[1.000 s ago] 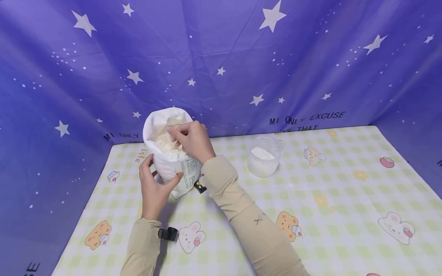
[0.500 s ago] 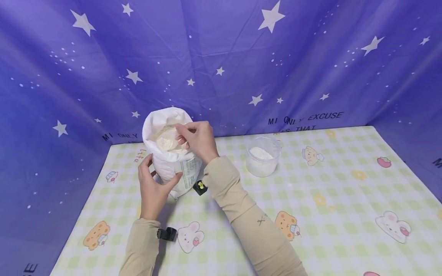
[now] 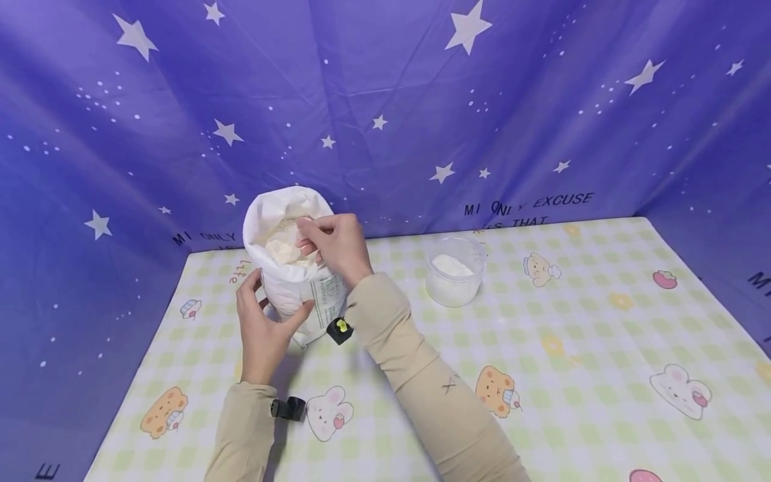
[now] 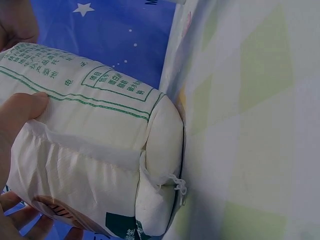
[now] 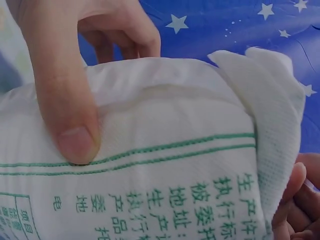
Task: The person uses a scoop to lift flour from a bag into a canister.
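A white woven flour bag with green print stands at the back left of the table, its mouth rolled open over pale flour. My left hand grips the bag's lower side, the thumb on the front and fingers curled round the far side. Over the bag's mouth, my right hand pinches what looks like a small clear scoop, heaped with flour; its handle is hidden by the fingers. In the right wrist view the fingertips show just beyond the folded rim.
A clear plastic tub partly filled with white powder stands right of the bag. Green-and-white checked cloth with cartoon prints covers the table. A purple star-patterned curtain hangs close behind the bag.
My right hand shifts slightly right, then back left over the bag's mouth, and a rounded heap of flour shows beside its fingers. My left hand keeps its grip; the head view drifts slightly.
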`<state>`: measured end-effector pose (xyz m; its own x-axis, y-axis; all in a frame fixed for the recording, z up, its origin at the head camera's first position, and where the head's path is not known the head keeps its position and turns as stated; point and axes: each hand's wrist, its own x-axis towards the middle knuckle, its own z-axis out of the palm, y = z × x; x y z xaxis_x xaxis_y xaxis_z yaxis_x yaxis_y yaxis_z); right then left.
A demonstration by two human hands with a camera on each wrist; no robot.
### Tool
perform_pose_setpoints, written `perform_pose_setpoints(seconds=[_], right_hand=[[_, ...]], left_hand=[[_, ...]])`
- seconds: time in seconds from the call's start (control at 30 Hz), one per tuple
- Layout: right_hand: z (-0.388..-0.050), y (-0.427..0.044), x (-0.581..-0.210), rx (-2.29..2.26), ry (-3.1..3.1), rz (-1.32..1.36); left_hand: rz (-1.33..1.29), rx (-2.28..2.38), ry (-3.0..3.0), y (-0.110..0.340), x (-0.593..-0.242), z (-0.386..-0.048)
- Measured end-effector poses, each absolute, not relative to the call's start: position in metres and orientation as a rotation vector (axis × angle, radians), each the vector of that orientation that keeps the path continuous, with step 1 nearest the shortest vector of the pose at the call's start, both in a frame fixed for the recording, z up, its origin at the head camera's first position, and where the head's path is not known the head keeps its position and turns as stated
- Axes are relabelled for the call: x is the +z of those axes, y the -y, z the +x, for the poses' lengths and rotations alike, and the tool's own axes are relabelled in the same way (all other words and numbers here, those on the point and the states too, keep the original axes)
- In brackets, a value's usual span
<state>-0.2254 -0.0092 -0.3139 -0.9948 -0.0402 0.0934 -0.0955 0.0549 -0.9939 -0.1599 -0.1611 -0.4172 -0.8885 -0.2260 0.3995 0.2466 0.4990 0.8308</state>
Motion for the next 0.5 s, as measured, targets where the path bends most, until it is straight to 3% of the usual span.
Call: perform_pose_setpoints(seconds=[0.5], right_hand=[[-0.233,-0.011,-0.323,2.378,1.925,-0.028]], left_hand=[[-0.051,-1.376,2.271,0.162,-0.418,-0.161]])
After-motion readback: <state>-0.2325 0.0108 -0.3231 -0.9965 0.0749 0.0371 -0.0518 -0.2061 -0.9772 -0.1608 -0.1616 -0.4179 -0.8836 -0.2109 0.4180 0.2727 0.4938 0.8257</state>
